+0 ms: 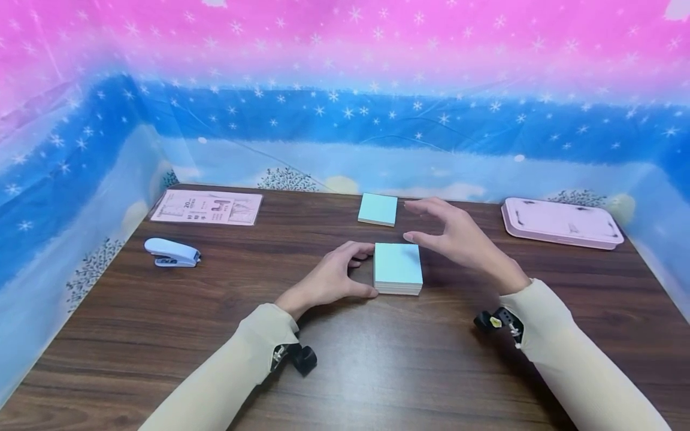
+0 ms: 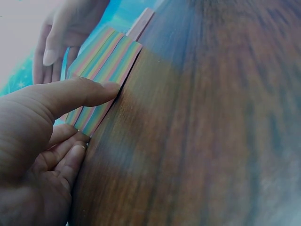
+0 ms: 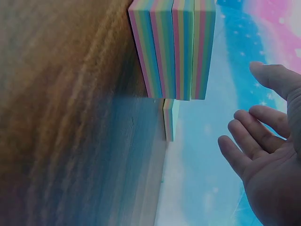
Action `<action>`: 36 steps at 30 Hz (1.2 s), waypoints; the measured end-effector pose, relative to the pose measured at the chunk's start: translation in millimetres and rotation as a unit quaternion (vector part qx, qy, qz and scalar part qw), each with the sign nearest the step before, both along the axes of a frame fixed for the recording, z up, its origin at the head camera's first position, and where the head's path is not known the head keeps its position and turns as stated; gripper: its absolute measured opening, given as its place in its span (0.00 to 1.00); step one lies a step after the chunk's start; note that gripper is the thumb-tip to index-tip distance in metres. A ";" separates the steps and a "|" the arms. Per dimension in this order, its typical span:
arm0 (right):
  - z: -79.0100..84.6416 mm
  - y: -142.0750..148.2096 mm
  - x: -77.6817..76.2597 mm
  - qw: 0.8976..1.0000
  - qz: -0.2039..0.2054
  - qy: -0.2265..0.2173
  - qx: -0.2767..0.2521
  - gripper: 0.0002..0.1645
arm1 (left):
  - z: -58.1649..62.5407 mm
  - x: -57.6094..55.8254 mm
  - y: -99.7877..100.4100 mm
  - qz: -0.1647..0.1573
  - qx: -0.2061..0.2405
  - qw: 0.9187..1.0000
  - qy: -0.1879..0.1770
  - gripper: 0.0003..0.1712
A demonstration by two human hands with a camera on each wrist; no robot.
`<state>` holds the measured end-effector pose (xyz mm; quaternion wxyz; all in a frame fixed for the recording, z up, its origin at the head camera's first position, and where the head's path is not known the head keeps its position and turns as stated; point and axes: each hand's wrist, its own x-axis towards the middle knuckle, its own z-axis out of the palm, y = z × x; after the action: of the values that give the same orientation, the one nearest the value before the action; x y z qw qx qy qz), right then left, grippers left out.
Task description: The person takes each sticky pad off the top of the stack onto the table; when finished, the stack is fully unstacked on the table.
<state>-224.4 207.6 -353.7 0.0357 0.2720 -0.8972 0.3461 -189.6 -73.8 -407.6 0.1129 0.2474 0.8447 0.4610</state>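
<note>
"Firstly, the main item?"

"Stack of pale-green sticky-note pads, four layers, sides striped in pink, yellow and blue. Location: on the desk, just beside the left hand."

"Left hand?"

"Thumb and fingers parted wide, touching the stack's left side, thumb by the near corner. The left wrist view is dim and the thumb covers part of the stripes, so I cannot tell how firmly it presses."

"Right hand?"

"Raised, palm inward, thumb well apart from loosely extended fingers. Holds nothing; clear of the stack's right side."

"Other stock?"

"Single sticky-note pad, matching, flat beyond the stack and apart from it. Far left, ruler-set packet; nearer, pale-blue stapler. Far right, pink case."

"Hazards?"

"Layers look slightly out of line in the right wrist view. With only the left hand in contact, a sideways push could slide the upper pads off the lower ones, or shift the lot rightward. A low sweep of the right hand could knock the single pad askew."
</note>
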 end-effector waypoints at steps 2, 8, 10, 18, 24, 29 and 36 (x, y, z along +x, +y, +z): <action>0.6 0.4 4.5 1.000 -0.003 -0.002 -0.002 0.37 | 0.4 -0.2 0.3 0.000 0.001 1.000 -0.001 0.50; 1.3 2.9 16.0 1.000 0.002 -0.011 0.000 0.36 | 1.1 -1.0 0.5 0.001 -0.002 1.000 -0.002 0.49; 0.8 3.9 19.4 1.000 0.002 -0.013 0.002 0.36 | 1.2 -1.1 0.5 0.001 -0.004 1.000 -0.001 0.49; -4.9 9.7 30.6 1.000 0.015 -0.022 -0.007 0.37 | 1.0 0.0 0.2 -0.001 -0.001 1.000 -0.003 0.49; -9.1 13.3 35.0 0.999 0.020 -0.030 -0.011 0.37 | -0.1 -0.1 0.4 -0.001 -0.001 1.000 -0.004 0.49; -10.5 16.5 38.4 0.999 0.020 -0.039 -0.006 0.38 | -1.0 -0.4 1.4 -0.001 0.002 1.000 0.000 0.49; -12.6 18.3 40.2 0.999 0.018 -0.051 -0.007 0.40 | 1.1 -0.4 0.4 -0.002 -0.002 1.000 0.001 0.49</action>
<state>-184.2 226.0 -366.2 -0.0147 0.2697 -0.8905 0.3660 -190.0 -73.4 -406.4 0.1136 0.2489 0.8451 0.4593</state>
